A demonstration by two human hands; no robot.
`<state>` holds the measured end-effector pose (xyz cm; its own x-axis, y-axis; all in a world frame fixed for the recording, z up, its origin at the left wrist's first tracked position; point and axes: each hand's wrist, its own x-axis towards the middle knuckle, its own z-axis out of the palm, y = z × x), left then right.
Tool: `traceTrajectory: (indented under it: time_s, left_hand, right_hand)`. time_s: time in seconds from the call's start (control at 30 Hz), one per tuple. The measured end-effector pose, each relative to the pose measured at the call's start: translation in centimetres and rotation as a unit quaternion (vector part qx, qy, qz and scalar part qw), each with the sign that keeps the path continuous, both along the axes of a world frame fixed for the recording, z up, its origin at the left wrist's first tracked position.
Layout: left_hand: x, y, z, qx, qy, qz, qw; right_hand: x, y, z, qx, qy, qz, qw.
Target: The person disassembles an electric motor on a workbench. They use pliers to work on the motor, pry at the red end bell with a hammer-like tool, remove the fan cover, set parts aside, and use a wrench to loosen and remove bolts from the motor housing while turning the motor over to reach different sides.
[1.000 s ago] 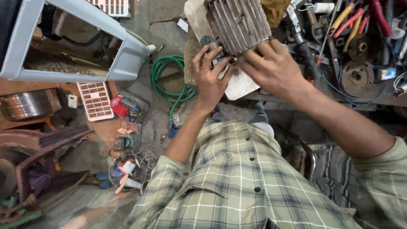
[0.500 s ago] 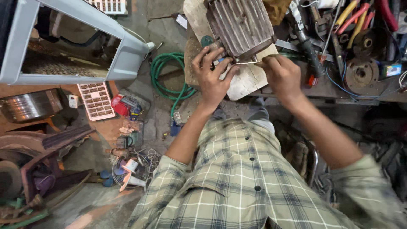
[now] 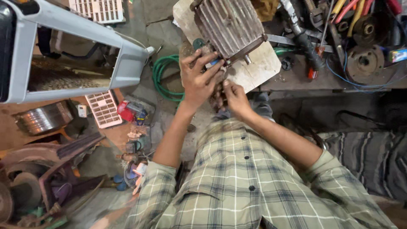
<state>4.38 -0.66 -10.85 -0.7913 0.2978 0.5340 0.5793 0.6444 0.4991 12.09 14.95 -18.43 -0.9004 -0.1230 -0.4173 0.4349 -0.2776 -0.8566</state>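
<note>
A grey finned electric motor (image 3: 229, 25) lies on a pale board (image 3: 260, 70) at the edge of a workbench, with a short shaft stub sticking out near its lower right. My left hand (image 3: 198, 79) is spread over the motor's near end, fingers pressed on it. My right hand (image 3: 235, 98) is just below the board's edge, beside my left wrist, with its fingertips pinched together at a dark part (image 3: 218, 101). Whether they hold anything is hidden. My checked shirt fills the lower part of the view.
The workbench (image 3: 296, 80) carries pliers, screwdrivers, a round metal disc (image 3: 363, 61) and blue wire. A green hose (image 3: 163, 78) lies on the floor, next to a grey appliance shell (image 3: 127, 63), a white grille (image 3: 104, 108), a steel pot (image 3: 40, 118) and scrap parts.
My right hand has left the right side of the motor and come down and left, under the board's edge beside my left hand. The left hand stays on the motor's end.
</note>
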Motion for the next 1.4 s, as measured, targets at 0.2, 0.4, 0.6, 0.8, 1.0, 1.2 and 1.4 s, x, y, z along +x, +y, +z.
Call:
traceTrajectory:
  time_s: [0.2,0.4,0.6,0.8,1.0,1.2,1.4]
  left_hand:
    - [-1.0,-0.6,-0.7,-0.029,0.056,-0.037,0.997]
    - [-1.0,1.6,-3.8,0.014,0.159,0.039,0.986]
    - [-0.2,3.1,-6.2,0.026,0.159,0.072,0.984]
    - [0.3,3.4,-6.7,0.055,0.137,0.079,0.986]
    - [0.4,4.5,-6.9,0.097,0.13,0.113,0.98]
    - [0.0,4.4,-6.8,0.088,0.118,0.117,0.982]
    - [-0.1,3.0,-6.4,0.008,0.108,0.106,0.988]
  right_hand:
    - [0.0,-0.5,4.7,-0.245,-0.231,0.005,0.942]
    - [-0.5,-0.2,5.3,-0.3,-0.201,0.052,0.931]
    - [-1.3,2.1,6.3,0.122,0.001,0.143,0.982]
    - [-3.8,3.2,11.0,0.481,0.567,0.252,0.619]
    - [-6.9,2.0,12.2,0.511,0.683,0.36,0.378]
    - [-8.1,1.2,12.2,0.519,0.69,0.37,0.343]
    - [-9.9,1.9,13.2,0.494,0.677,0.328,0.436]
